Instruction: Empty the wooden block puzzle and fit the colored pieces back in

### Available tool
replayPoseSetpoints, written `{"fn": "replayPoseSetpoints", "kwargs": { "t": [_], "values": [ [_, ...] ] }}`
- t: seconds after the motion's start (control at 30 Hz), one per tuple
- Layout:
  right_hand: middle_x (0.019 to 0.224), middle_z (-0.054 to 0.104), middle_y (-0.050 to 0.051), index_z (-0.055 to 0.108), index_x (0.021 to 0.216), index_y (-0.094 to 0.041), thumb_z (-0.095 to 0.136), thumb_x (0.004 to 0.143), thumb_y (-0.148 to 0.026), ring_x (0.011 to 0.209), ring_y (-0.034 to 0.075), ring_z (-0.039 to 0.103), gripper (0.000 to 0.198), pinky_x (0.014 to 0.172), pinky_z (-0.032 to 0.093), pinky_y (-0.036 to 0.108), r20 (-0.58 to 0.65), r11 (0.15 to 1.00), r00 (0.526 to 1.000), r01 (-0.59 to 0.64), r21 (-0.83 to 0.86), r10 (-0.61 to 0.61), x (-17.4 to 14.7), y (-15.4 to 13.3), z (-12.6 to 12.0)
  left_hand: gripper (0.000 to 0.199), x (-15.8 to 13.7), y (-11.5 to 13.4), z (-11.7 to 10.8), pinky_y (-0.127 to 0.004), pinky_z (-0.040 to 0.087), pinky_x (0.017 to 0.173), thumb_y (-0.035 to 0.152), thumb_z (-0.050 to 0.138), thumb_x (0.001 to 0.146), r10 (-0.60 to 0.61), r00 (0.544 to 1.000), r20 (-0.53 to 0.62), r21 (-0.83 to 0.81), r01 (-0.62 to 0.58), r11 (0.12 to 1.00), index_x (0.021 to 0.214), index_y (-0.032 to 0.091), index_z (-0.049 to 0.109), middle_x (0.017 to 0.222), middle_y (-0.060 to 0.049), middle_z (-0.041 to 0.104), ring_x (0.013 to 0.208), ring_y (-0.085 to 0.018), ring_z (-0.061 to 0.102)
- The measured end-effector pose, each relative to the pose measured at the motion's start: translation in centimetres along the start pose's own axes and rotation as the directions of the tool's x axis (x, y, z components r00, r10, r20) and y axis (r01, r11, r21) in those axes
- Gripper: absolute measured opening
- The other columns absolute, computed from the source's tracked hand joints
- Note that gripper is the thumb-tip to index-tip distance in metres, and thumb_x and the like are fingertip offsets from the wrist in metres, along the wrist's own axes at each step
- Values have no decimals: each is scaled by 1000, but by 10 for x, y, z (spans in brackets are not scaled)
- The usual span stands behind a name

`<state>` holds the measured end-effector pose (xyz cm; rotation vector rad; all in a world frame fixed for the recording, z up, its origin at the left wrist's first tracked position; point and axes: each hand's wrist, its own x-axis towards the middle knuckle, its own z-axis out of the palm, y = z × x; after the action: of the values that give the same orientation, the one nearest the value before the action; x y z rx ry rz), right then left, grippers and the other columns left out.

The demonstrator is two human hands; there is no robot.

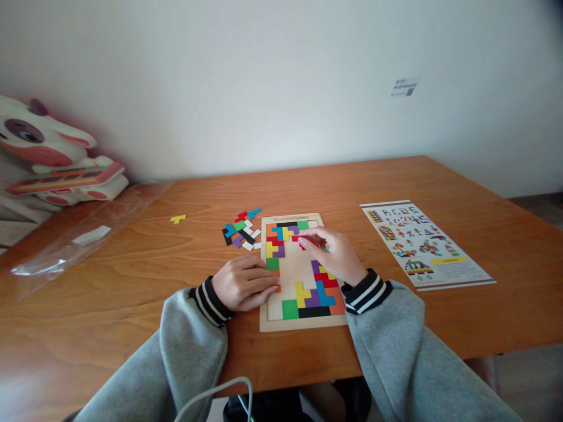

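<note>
A wooden puzzle board (pixel 288 275) lies on the table in front of me, with coloured block-shaped pieces set around its edges and bare wood in its middle. My right hand (pixel 336 252) is over the board's upper right, thumb and fingers closed on a red puzzle piece (pixel 302 240). This piece is partly covered by the fingertips. Across the board's left edge rests my left hand (pixel 245 282), fingers lying loosely beside an orange piece and gripping nothing visible. Some pieces along the right side are hidden under my right hand.
Loose puzzle pieces (pixel 247 232) are heaped left of the board, and a single yellow piece (pixel 178 219) lies farther left. A printed pattern sheet (pixel 424 246) is on the right. Clear plastic wrap (pixel 57 261) and a cow-shaped toy keyboard (pixel 65 179) occupy the left. A white cable (pixel 220 387) hangs below.
</note>
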<state>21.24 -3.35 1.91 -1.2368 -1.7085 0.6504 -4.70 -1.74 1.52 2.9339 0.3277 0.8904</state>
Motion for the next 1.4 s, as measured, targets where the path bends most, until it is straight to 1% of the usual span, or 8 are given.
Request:
{"fn": "replayPoseSetpoints", "kwargs": {
  "t": [0.2,0.3,0.47,0.63,0.73,0.83,1.2,1.4],
  "values": [
    [83,72,4,69,97,-21,61,90,-43,70,17,64,25,62,51,30,-87,998,994,-56,42,60,1,3,3,38,5,0,-2,-40,58,87,28,63,88,-5,999,46,42,3,999,126,19,63,113,-8,74,104,-25,66],
    [90,73,6,67,102,-20,62,88,-48,74,18,65,32,65,53,31,-160,983,978,-112,144,135,3,8,3,38,3,-1,-1,-41,56,87,29,61,90,-14,997,75,68,9,998,127,18,62,111,-9,75,104,-25,65],
    [96,72,7,66,98,-20,70,80,-52,83,19,67,37,75,56,34,-274,928,934,-125,351,229,6,13,0,30,0,-3,1,-39,54,88,26,59,91,-38,996,78,112,29,993,119,18,65,110,-7,75,103,-24,64],
    [94,71,6,65,96,-20,74,77,-50,79,17,67,37,75,55,33,-274,887,912,-169,429,307,8,12,-1,44,0,-1,4,-48,43,104,41,54,94,-123,978,166,118,104,988,133,19,57,139,-9,58,129,-30,49],
    [93,70,5,65,95,-20,74,77,-50,78,16,66,36,74,55,33,-263,883,915,-170,437,306,7,11,0,53,0,-1,6,-51,34,111,47,50,96,-190,953,238,124,165,979,142,20,48,145,-9,53,135,-31,43],
    [93,70,5,66,95,-20,74,77,-49,80,16,66,35,75,55,33,-256,879,915,-174,445,311,7,10,1,51,-1,-2,6,-50,33,112,48,48,97,-227,944,240,133,199,971,140,20,50,144,-8,55,133,-30,45],
    [95,73,5,65,92,-20,78,74,-46,89,20,68,34,88,56,39,-280,862,898,-177,475,340,7,9,-1,38,3,-1,5,-46,45,100,39,52,96,-261,956,136,154,240,958,127,19,61,130,-9,64,119,-28,56],
    [105,71,6,60,119,-24,77,76,-44,99,21,68,50,95,54,42,-260,873,913,-170,458,314,5,12,-2,34,5,1,6,-44,49,98,35,54,95,-309,947,92,106,299,948,124,19,61,124,-10,66,113,-26,59]
  ]
}}
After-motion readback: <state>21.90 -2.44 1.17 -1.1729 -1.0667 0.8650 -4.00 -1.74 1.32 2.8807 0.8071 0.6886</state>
